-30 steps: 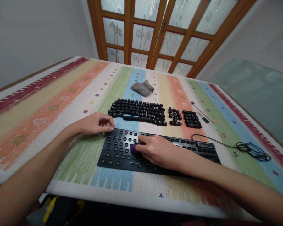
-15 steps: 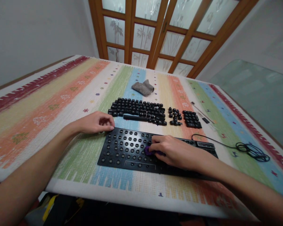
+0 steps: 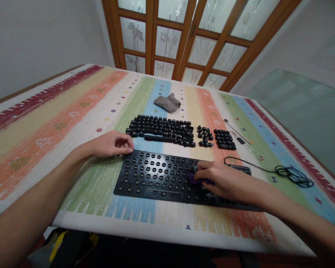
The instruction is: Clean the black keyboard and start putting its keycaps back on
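Note:
A black keyboard [image 3: 156, 175] stripped of its keycaps lies flat on the striped tablecloth, its bare switch sockets showing. At its far left corner, the curled fingers and thumb of my left hand [image 3: 115, 144] pinch the edge. My right hand [image 3: 214, 176] is closed round a soft purple lump [image 3: 195, 179], pressing it on the keyboard right of the middle. I cannot tell whether the lump is cloth or cleaning gel. The hand and forearm hide much of the keyboard's right part. Just beyond the keyboard lie the loose black keycaps [image 3: 159, 126], laid out in keyboard order.
Farther back lies a folded grey cloth [image 3: 167, 103]. A coiled black cable [image 3: 294, 176] rests to the right. Thin sticks [image 3: 237, 130] and a small black piece [image 3: 241, 141] lie by the number-pad keycaps [image 3: 225, 139]. The table's front edge [image 3: 145, 230] is close to me.
My right hand has slid the purple lump to the right across the keyboard, baring more sockets. My left hand stays at the corner. The whole view has shifted slightly.

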Demonstrator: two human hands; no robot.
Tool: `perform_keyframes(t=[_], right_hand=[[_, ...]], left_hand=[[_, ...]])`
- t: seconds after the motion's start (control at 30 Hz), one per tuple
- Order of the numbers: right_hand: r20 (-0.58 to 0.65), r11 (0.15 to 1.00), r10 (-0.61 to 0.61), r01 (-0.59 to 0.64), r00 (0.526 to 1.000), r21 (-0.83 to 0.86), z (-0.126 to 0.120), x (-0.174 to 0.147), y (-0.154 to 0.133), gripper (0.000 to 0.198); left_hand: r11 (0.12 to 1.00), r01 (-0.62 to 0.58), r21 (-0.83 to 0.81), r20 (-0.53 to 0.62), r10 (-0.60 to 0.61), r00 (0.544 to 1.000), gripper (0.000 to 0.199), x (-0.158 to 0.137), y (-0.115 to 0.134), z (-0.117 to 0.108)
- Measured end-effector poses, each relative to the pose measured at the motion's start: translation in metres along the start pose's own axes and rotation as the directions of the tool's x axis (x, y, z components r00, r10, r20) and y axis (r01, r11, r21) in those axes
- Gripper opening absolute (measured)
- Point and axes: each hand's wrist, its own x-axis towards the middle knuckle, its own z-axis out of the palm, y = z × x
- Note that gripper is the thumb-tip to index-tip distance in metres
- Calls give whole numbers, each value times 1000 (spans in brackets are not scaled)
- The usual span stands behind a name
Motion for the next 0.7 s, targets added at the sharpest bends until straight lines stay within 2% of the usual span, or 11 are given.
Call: perform_keyframes(t=[0.2, 0.43, 0.7], right_hand=[[51, 997, 82, -82, 995, -9, 0, -12, 8, 25], [-3, 995, 98, -98, 995, 14, 7, -23, 17, 29], [77, 984, 174, -171, 982, -46, -3, -24, 26, 30]], left_hand=[[1000, -3, -28, 2, 3, 1000, 31, 0, -1, 0], [1000, -11, -8, -5, 11, 1000, 31, 0, 0, 0], [1000, 6, 4, 6, -6, 1000, 33, 1, 0, 0]])
